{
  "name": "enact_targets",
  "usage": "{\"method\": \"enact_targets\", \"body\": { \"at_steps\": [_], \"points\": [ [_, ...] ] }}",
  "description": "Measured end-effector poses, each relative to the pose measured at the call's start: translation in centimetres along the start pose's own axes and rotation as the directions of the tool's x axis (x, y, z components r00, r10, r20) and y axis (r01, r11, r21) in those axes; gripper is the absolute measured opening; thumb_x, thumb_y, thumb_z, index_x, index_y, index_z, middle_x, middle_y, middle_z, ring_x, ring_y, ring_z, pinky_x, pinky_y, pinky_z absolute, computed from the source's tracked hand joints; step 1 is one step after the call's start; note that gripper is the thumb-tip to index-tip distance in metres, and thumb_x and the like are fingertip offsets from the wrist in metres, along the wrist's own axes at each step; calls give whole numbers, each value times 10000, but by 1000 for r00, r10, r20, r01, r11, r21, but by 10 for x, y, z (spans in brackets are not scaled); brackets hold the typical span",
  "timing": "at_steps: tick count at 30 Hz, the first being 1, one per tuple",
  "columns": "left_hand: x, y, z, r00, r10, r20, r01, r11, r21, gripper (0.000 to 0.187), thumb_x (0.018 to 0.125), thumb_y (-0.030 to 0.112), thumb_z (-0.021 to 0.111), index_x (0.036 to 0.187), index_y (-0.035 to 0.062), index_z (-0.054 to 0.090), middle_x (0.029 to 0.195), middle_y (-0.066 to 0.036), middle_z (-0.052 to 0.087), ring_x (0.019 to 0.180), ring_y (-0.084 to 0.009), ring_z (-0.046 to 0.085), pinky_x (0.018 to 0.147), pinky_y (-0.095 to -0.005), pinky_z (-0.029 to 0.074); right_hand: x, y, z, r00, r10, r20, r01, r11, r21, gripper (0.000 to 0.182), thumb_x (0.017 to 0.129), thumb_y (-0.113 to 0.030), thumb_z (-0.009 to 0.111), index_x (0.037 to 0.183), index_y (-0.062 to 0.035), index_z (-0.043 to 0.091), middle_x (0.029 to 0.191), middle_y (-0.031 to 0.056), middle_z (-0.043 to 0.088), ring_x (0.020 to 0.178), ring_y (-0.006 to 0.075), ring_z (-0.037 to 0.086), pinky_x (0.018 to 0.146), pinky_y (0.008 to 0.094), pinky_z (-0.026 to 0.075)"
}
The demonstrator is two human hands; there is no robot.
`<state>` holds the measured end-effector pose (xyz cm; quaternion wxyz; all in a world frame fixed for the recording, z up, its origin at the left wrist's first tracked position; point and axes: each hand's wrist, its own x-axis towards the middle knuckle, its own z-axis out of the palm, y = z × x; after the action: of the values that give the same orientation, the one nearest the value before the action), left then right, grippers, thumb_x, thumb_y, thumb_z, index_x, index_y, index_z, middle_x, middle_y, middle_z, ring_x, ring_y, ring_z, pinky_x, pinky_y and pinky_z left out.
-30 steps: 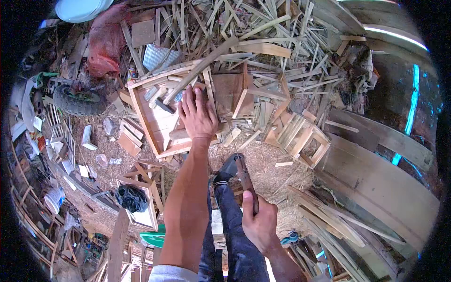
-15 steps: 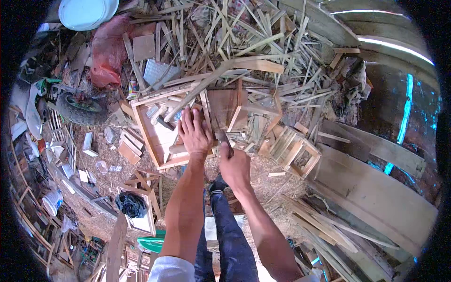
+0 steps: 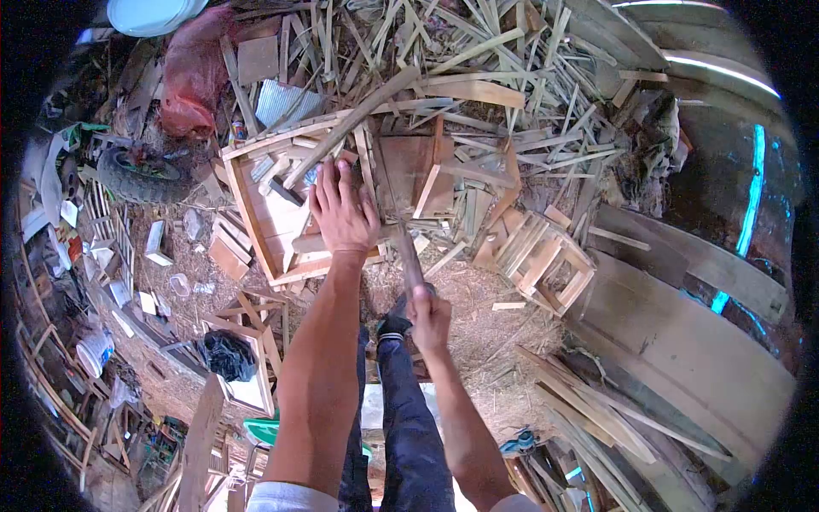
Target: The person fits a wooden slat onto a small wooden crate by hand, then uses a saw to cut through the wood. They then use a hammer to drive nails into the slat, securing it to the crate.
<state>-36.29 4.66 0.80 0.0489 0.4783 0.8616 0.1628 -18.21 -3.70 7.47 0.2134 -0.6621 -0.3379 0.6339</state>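
My left hand (image 3: 344,213) lies flat with its fingers stretched out, pressing down on a short wooden stick (image 3: 309,244). The stick rests across a shallow wooden tray (image 3: 247,224), and its right end pokes out past the tray's side. My right hand (image 3: 429,317) is wrapped around the wooden handle (image 3: 411,260) of a long, thin-bladed tool. Its blade points away from me beside the stick's end; whether it is a saw or a knife I cannot make out. A long crooked pole (image 3: 363,115) slants over the tray, with a dark block-like piece (image 3: 286,193) near its lower end.
Wood offcuts (image 3: 546,128) are heaped at the back. A small wooden frame (image 3: 546,264) lies at right, by long boards (image 3: 674,333). A wheel (image 3: 141,175) and a red plastic sack (image 3: 192,81) lie left. A black bag (image 3: 229,354) sits lower left.
My right hand has drawn the tool back toward me, showing more of its handle. The left hand still presses on the stick. The whole view has shifted slightly.
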Motion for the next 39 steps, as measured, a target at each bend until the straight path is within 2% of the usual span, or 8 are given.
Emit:
{"method": "enact_targets", "body": {
  "at_steps": [3,7,10,14,17,21,35,39],
  "points": [
    [-3,-1,0,1000,-9,-9,9,1000,-2,544,906,267,472,1399,49,400,1449,-181,387,1359,-341,344,1103,-484,231,20,-91,-5,882,454,128,-466,794,390,480,965,-432,527,608,-128,429,492,-30,403,405,71,353,398,258,307],
    [1,0,1,999,14,-30,-14,1000,-11,548,906,268,464,1402,44,397,1453,-178,384,1349,-345,350,1090,-482,243,29,-126,6,855,513,83,-503,777,379,481,965,-449,521,612,-138,420,481,-31,395,391,69,350,386,259,311],
    [1,0,0,999,25,-35,-26,1000,-12,552,906,270,467,1402,38,395,1460,-179,373,1341,-356,349,1087,-489,243,24,-84,7,986,169,17,-165,976,-142,496,969,-467,500,609,-131,450,484,-29,411,406,77,391,402,254,327],
    [0,-2,3,1000,-5,-3,5,1000,-18,581,899,293,485,1420,60,379,1473,-174,361,1369,-337,328,1114,-500,209,12,-94,27,989,-148,-31,117,877,-466,510,968,-487,492,601,-139,434,491,-43,389,400,72,382,385,255,305],
    [2,0,2,1000,-3,-22,3,1000,-16,553,910,279,461,1403,38,395,1456,-178,382,1341,-348,357,1095,-492,235,-3,-119,16,940,342,-6,-323,892,315,523,960,-476,502,592,-146,332,475,-39,313,401,101,344,410,296,330],
    [2,1,-2,1000,0,-13,-1,1000,-18,560,914,290,461,1413,49,381,1457,-175,379,1354,-348,345,1104,-488,225,-15,-110,-19,956,287,58,-285,870,402,540,962,-502,505,613,-106,388,482,-28,332,398,92,344,394,264,285],
    [3,0,-1,1000,-18,13,19,1000,-20,540,918,274,469,1403,51,396,1457,-180,377,1356,-342,344,1103,-492,222,-122,-174,-25,976,219,-10,-196,849,-492,507,1003,-362,483,628,-22,483,529,-10,430,478,65,407,442,257,302],
    [1,1,1,1000,-18,17,19,999,-39,547,919,272,460,1412,48,382,1465,-185,363,1368,-346,326,1108,-503,210,-126,-188,-16,951,308,-30,-285,837,-468,485,1006,-321,482,636,-8,504,535,-11,442,503,59,409,459,258,312]
  ]
}}
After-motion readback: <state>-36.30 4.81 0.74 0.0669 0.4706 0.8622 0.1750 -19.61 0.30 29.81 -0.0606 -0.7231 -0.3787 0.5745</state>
